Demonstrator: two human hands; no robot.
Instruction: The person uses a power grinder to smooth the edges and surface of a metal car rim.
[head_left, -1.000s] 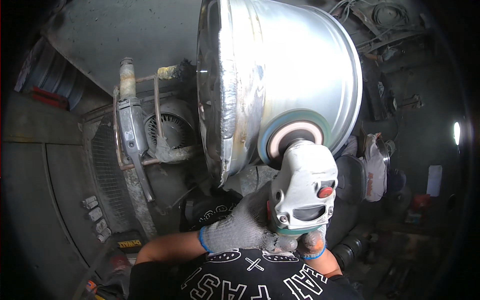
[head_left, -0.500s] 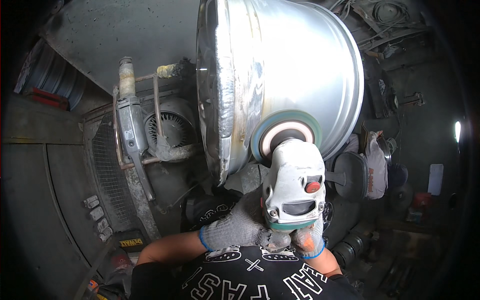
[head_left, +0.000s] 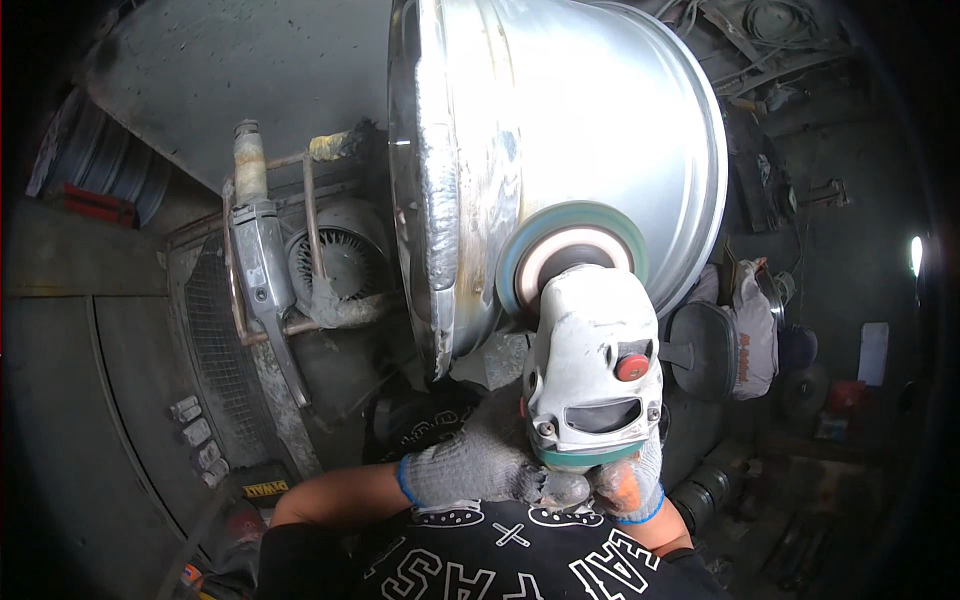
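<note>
A large silver wheel rim fills the top middle, with its rough, pitted outer lip toward the left. Against the lower barrel of the rim, or very close to it, is the round disc of an angle grinder; the disc looks blurred, as if spinning. The grinder has a scuffed white head, a red button and a green band. In grey knit gloves, my left hand and my right hand are closed round the grinder's body from either side, near my chest. The grinder's handle is hidden behind its head.
At left, another grey power tool hangs on a pipe frame before a round vented motor. A dark padded seat and a pale bag stand at right. More rims sit at upper left.
The grinder's disc has shifted slightly up along the rim, while its head has swung a little to the right. Both hands stay on it.
</note>
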